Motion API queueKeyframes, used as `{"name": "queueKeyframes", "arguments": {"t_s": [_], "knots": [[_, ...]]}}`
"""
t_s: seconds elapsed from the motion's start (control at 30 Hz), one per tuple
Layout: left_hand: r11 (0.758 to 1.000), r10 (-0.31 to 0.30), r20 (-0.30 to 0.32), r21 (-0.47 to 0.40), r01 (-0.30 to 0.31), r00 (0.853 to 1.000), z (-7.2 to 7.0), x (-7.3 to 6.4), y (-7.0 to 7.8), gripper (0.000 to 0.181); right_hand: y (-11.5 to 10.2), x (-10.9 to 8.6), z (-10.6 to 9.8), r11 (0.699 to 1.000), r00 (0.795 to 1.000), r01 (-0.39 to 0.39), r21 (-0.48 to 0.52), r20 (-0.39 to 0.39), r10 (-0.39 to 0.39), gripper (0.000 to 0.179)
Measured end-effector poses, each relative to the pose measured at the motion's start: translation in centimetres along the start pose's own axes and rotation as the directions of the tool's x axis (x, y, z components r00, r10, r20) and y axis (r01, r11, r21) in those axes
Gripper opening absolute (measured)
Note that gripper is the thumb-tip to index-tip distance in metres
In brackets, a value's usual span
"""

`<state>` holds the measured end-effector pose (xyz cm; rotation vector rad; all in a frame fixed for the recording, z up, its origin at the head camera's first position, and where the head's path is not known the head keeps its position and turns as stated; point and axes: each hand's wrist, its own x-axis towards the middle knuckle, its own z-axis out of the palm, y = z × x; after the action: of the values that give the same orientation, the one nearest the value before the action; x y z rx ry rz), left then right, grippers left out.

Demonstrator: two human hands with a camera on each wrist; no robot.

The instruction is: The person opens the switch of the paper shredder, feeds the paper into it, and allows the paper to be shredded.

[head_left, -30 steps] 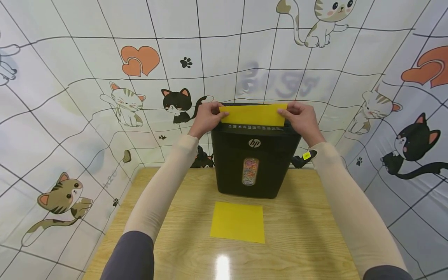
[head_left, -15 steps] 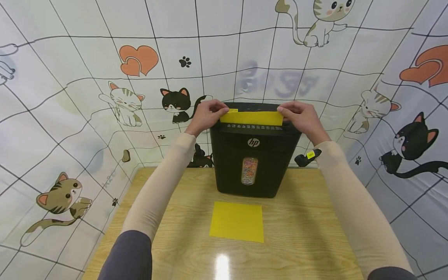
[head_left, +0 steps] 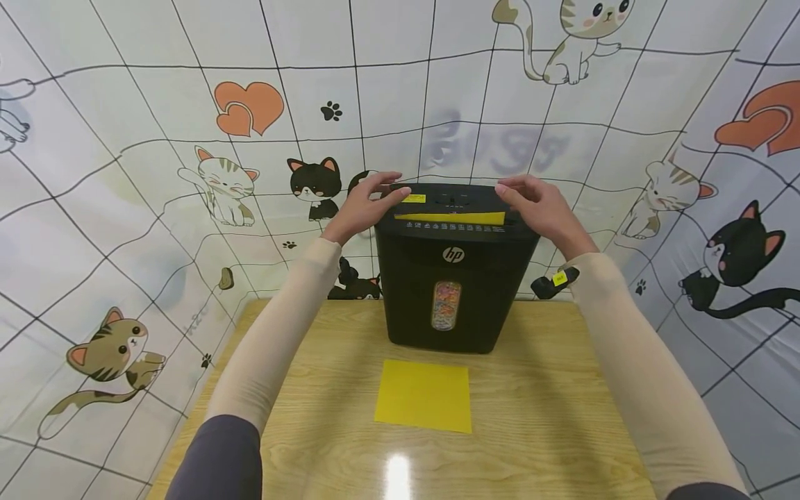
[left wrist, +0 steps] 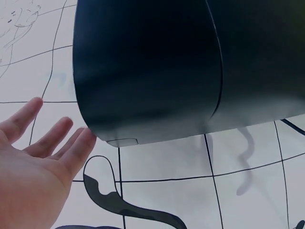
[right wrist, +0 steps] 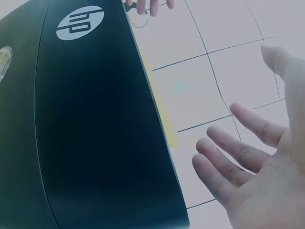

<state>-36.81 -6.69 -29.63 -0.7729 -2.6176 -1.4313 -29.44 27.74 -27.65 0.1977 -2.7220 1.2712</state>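
Note:
A black paper shredder [head_left: 419, 278] with an HP logo and a small front window stands on the wooden table. From its top slot sticks a narrow strip of yellow paper [head_left: 450, 218], slightly slanted. My left hand [head_left: 365, 206] is at the left end of the shredder's top, fingers loosely spread and holding nothing. At the right end my right hand [head_left: 540, 208] hovers with relaxed fingers, apart from the paper; the right wrist view shows its fingers [right wrist: 243, 152] extended. A second sheet of yellow paper [head_left: 423, 396] lies flat on the table before the shredder.
The wooden table [head_left: 531, 430] reaches back to a wall covering [head_left: 400, 97] printed with cats and hearts. Through the shredder's window [head_left: 446, 305] colourful shreds show. A yellow label [head_left: 414, 198] is stuck on its top.
The yellow paper has sunk down into the shredder's slot, from a broad band to a thin strip. Both hands, which pinched its upper corners, have let go and spread slightly apart.

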Motion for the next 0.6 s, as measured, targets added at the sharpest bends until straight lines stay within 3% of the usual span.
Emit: {"name": "queueKeyframes", "arguments": {"t_s": [0.37,0.47,0.6], "knots": [[0.998,0.042,-0.015,0.046,-0.041,0.999,-0.8,-1.9,-0.7,0.090,0.6,-1.7,-0.5,0.991,0.994,0.105,-0.081,0.025,-0.103,0.081],[0.998,0.045,-0.027,0.051,-0.043,0.999,-0.9,-2.7,-1.4,0.094,1.3,-2.1,-0.5,0.985,0.991,0.134,-0.111,0.013,-0.133,0.084],[0.999,0.034,-0.047,0.042,-0.032,0.998,-0.9,-3.8,-2.9,0.095,2.5,-3.0,-0.3,0.981,0.993,0.115,-0.157,-0.003,-0.117,0.090]]}}
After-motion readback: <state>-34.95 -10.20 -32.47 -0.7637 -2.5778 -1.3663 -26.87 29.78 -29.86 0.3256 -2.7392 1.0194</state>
